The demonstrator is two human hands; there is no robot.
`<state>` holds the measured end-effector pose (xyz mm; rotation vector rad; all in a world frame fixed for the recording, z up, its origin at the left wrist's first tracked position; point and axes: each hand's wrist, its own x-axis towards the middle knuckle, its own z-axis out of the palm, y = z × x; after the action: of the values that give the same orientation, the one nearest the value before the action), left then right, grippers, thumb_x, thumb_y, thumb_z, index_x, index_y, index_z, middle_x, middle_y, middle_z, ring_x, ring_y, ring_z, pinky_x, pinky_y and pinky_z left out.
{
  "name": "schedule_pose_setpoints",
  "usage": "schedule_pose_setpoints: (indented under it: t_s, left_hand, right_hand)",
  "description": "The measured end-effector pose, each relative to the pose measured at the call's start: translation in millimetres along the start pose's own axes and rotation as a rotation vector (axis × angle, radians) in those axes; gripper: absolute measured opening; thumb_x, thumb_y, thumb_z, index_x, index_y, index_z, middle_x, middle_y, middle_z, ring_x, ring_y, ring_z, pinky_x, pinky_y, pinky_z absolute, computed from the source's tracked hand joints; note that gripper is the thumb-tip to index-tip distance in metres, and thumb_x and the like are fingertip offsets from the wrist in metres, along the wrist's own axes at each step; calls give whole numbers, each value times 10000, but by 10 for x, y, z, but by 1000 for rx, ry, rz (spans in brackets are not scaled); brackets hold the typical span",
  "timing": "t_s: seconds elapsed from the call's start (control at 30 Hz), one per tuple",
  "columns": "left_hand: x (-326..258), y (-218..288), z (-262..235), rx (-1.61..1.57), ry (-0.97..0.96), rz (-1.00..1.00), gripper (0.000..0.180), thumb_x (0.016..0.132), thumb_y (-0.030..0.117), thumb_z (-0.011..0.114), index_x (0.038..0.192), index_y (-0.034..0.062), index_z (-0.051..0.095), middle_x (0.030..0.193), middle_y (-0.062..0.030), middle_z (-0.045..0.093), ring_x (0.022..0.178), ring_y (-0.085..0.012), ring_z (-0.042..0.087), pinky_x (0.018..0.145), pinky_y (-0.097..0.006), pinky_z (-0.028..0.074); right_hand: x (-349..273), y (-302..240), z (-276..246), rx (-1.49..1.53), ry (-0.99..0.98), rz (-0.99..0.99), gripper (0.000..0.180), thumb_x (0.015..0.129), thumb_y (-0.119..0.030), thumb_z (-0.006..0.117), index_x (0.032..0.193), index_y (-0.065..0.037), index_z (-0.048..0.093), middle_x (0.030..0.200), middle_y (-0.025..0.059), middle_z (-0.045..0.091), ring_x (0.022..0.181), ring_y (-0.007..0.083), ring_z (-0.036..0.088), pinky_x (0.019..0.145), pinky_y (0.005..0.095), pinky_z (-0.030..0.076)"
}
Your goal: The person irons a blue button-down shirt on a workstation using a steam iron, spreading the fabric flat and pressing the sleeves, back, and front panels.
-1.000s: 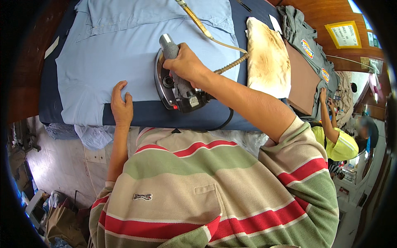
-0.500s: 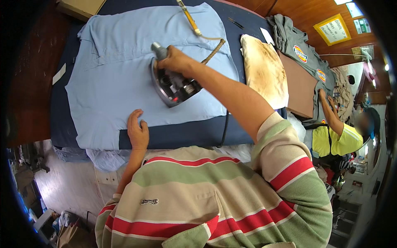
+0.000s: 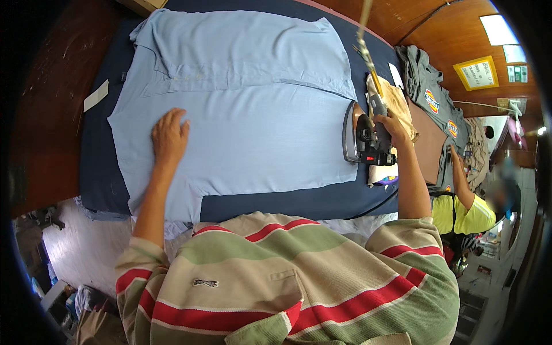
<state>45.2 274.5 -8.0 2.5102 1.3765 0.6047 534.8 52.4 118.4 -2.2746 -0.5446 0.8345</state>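
A light blue shirt [image 3: 253,138] lies spread across a dark blue padded table [image 3: 259,206], its button placket running across the upper part. My right hand [image 3: 392,127] is wrapped round the handle of a steam iron [image 3: 364,138]. The iron stands at the shirt's right edge, partly over a scorched cream cloth [image 3: 397,95]. Whether its soleplate touches the fabric I cannot tell. On the shirt's left part, my left hand [image 3: 170,135] rests palm down with its fingers out, holding nothing.
A hose [image 3: 363,43] hangs down toward the iron, and a dark cord [image 3: 376,207] trails below it. Right of the cloth are a brown board [image 3: 426,138] and grey garments [image 3: 422,75], where a person in a yellow shirt [image 3: 471,215] works. A white slip [image 3: 96,96] lies at left.
The iron has moved right in my right hand, from mid-shirt to its right edge. My left hand has shifted up and left onto the shirt. The view has shifted slightly.
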Motion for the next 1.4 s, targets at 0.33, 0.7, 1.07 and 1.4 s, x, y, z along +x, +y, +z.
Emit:
schedule_pose_setpoints:
  t_s: [0.33, 0.7, 1.07, 1.4]
  left_hand:
    - [664, -465, 12, 268, -65, 16, 515, 833, 340, 575, 1308, 178, 459, 1347, -52, 428, 1215, -255, 402, 969, -441, 346]
    - [728, -642, -2, 230, 2, 71, 542, 794, 347, 602, 1286, 160, 474, 1360, -52, 406, 1231, -260, 379, 946, -471, 336]
    - [753, -623, -28, 183, -51, -17, 557, 807, 354, 582, 1321, 190, 443, 1420, -65, 340, 1302, -241, 304, 1003, -468, 244]
    - [796, -1031, -121, 151, 24, 133, 391, 841, 113, 501, 1225, 174, 544, 1298, -9, 492, 1211, -154, 431, 943, -403, 319]
  right_hand:
    - [-66, -469, 641, -584, 35, -473, 518, 764, -416, 653, 994, 43, 584, 773, 185, 621, 719, 252, 616, 675, 357, 474]
    - [-187, -1240, 1461, -560, -302, -580, 565, 704, -456, 707, 1006, 6, 587, 863, 207, 633, 828, 312, 627, 744, 378, 466]
    - [-344, -1700, 2364, -451, -462, -746, 546, 689, -362, 738, 1038, 24, 573, 884, 172, 626, 831, 269, 605, 752, 340, 462]
    - [-661, -2415, 3431, -561, -453, -808, 515, 685, -385, 685, 1023, -18, 561, 968, 184, 633, 914, 333, 611, 800, 397, 476]
